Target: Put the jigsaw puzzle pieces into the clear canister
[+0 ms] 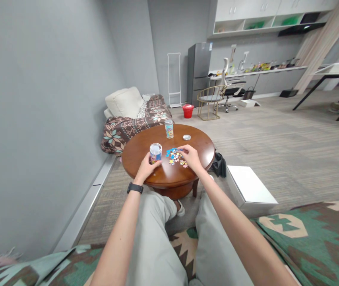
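Observation:
My left hand (149, 165) is wrapped round the lower part of a clear-topped jar (155, 153) with a colourful printed label, which stands upright on the round wooden table (139, 139). A loose pile of jigsaw puzzle pieces (175, 157), blue, yellow and pink, lies to the right of the jar. At the pile's right edge, the fingers of my right hand (188, 155) are pinched together over the blue pieces; what is between the fingertips is too small to make out. Farther back stands a second printed jar (169, 129) with a lid on, and a round silver lid (186, 137) lies flat to its right.
A white box (248, 184) stands on the floor right of the table, near a black bag (218, 165). Behind the table are a covered couch (139, 123), a red bucket (188, 111) and a gold-framed chair (211, 98). My knees are close to the table's front edge.

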Demonstrator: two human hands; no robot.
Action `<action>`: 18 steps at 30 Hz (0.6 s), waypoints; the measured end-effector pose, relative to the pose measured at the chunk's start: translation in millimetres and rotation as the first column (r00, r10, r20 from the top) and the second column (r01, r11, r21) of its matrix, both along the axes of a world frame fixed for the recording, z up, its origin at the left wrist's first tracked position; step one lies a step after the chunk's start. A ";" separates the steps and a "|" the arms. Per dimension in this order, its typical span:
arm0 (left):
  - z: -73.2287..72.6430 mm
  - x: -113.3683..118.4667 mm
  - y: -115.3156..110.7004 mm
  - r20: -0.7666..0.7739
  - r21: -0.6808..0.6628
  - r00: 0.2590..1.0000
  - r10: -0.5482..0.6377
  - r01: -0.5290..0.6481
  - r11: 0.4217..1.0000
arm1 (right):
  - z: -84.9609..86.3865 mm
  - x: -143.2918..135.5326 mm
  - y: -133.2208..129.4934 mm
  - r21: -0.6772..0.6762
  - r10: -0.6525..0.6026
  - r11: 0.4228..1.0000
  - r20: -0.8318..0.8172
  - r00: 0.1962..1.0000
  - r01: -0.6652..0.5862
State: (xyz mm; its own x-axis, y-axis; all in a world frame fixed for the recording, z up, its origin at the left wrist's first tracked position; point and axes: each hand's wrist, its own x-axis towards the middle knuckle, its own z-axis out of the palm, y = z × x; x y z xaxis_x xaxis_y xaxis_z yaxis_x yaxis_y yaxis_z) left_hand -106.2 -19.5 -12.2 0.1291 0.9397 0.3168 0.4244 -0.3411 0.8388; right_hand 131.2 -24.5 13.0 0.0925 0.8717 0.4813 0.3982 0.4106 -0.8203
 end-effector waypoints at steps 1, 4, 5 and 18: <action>0.5 0.3 0.2 0.002 0.016 1.000 -0.005 0.005 1.000 | 11.0 -5.8 -1.5 0.056 0.025 0.998 -0.015 1.000 -0.024; -0.7 0.2 2.7 0.012 0.052 1.000 -0.010 0.009 0.999 | 42.8 -26.3 -2.9 0.166 0.148 0.974 0.041 0.988 -0.153; -1.6 0.0 3.8 0.016 0.056 1.000 -0.011 0.010 0.998 | 50.6 -33.4 -1.9 0.153 0.187 0.968 0.091 0.978 -0.199; 2.1 0.9 -0.6 0.003 0.025 1.000 0.007 -0.007 1.000 | 46.8 -33.2 9.6 0.015 0.089 0.995 0.258 0.962 -0.096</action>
